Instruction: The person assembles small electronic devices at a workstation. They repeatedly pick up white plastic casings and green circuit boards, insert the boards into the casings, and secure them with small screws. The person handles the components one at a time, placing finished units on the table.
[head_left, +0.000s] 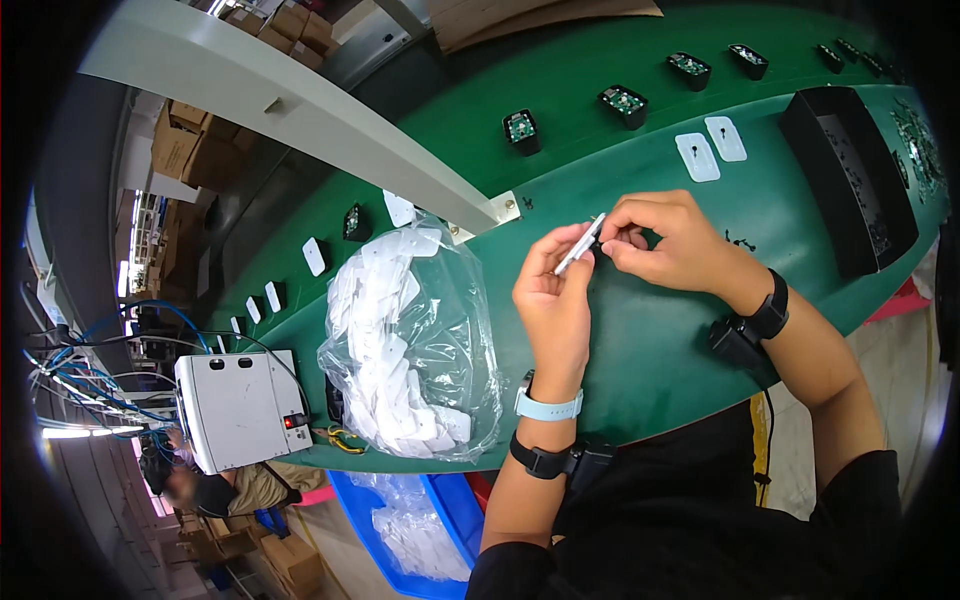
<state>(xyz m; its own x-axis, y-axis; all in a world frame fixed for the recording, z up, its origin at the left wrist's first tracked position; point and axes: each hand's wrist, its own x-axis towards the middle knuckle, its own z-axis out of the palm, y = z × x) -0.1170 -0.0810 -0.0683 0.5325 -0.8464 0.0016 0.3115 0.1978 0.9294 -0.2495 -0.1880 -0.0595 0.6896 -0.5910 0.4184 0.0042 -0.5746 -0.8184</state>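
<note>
White plate [579, 250] tilting above green table [650, 345], btw both hands; L hand [556, 285] fingers gripping its edges, R hand [655, 242] fingers bunching at its face, can't tell if grasping a small part. Risk: plate slipping, cause = edge-only grip; R forearm maybe sweeping loose dark bits [741, 241], lying close by. Counts: 1 plate in hand; 2 white covers [697, 157] lying to R; 1 clear bag [468, 345] sitting L, plates inside overlapping, uncountable; 1 black tray [812, 170] standing far R; 1 blue bin [452, 515] sitting below.
</note>
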